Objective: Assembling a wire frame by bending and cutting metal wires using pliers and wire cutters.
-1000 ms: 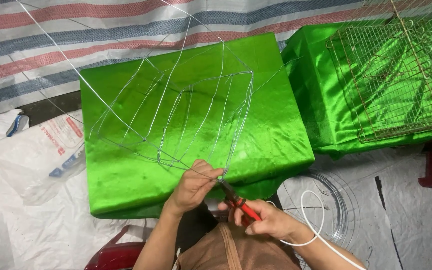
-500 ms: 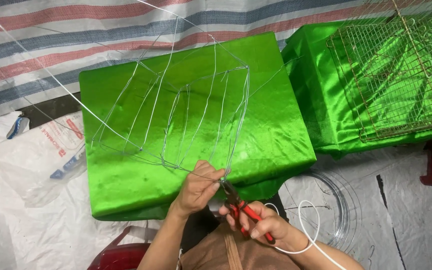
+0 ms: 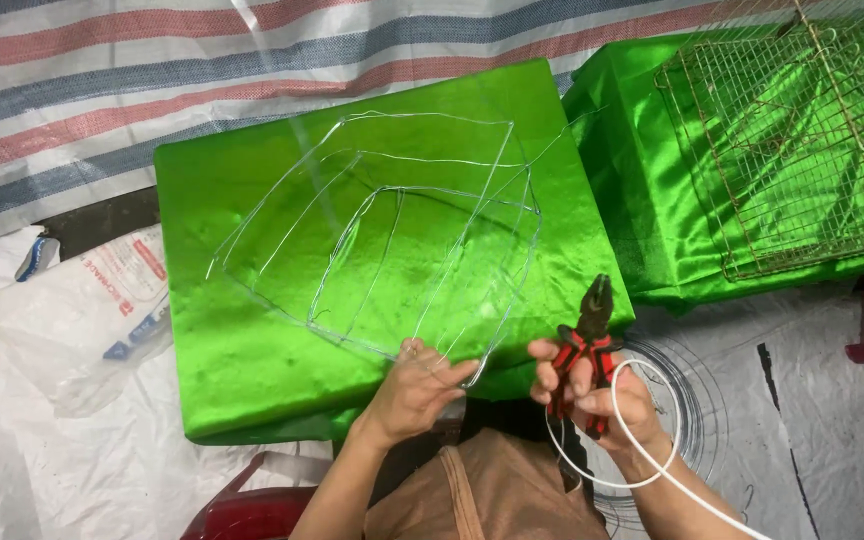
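A bent wire frame [image 3: 392,230] of thin silvery wire lies over a block covered in shiny green cloth [image 3: 242,350]. My left hand [image 3: 414,388] pinches the frame's near edge at the block's front. My right hand [image 3: 592,390] grips red-handled pliers [image 3: 585,345], jaws pointing up and away from the frame, a little to the right of my left hand. A loop of white cord or tube [image 3: 642,470] curls around my right wrist.
A second green-covered block [image 3: 642,200] at the right carries a rusty wire mesh cage [image 3: 802,140]. A coil of wire [image 3: 692,400] lies on the white sheet below it. A clear plastic bag [image 3: 82,300] is at the left. A striped tarp [image 3: 152,80] lies behind.
The wire frame has been turned and lifted, now showing a box-like outline. My right hand with the pliers has pulled away from the frame to the right, jaws now upright.
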